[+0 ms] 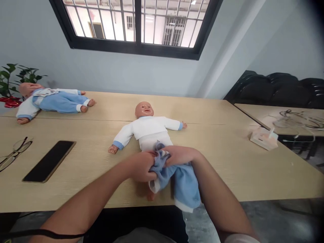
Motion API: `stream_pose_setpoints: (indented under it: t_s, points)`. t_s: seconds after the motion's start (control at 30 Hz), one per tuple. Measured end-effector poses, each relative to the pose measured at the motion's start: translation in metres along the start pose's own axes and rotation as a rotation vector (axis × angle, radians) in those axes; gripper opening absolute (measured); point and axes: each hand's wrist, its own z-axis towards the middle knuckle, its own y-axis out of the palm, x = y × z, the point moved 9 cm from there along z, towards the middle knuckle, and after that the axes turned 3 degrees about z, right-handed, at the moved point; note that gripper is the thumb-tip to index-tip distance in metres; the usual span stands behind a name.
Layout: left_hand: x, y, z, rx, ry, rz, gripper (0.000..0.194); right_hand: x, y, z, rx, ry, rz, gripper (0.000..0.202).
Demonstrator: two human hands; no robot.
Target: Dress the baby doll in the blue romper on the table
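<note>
A baby doll in a white long-sleeved top with blue cuffs lies on its back, head toward the window. Light blue pants with white cuffs lie bunched over its lower body, one leg hanging past the table's front edge. My left hand grips the bunched cloth from the left, fingers curled into it. From the right, my right hand pinches the same cloth near the doll's waist. One doll foot shows below the pants; the other is hidden.
A second doll in blue pants lies at the back left beside a plant. Glasses and a black phone are on the left. Toward the right stand a tissue box and a table with cables.
</note>
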Motion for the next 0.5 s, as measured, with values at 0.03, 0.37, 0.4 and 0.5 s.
stream_pose_setpoints:
  t_s: [0.03,0.37,0.4,0.5]
  points:
    - [-0.011,-0.003,-0.002,-0.008,-0.063,0.014,0.009,-0.004,0.001,0.005,0.038,-0.045,0.007,0.028]
    - [-0.080,-0.035,-0.007,0.057,-0.221,0.013,0.019,-0.013,-0.008,0.029,0.635,-0.170,-0.062,0.021]
    - [-0.080,-0.037,-0.006,0.075,-0.212,0.018,0.021,-0.017,-0.008,0.027,0.611,-0.187,-0.054,0.022]
    - [-0.067,-0.044,-0.005,0.151,-0.157,0.021,0.025,-0.025,-0.004,0.017,0.460,-0.250,0.027,0.031]
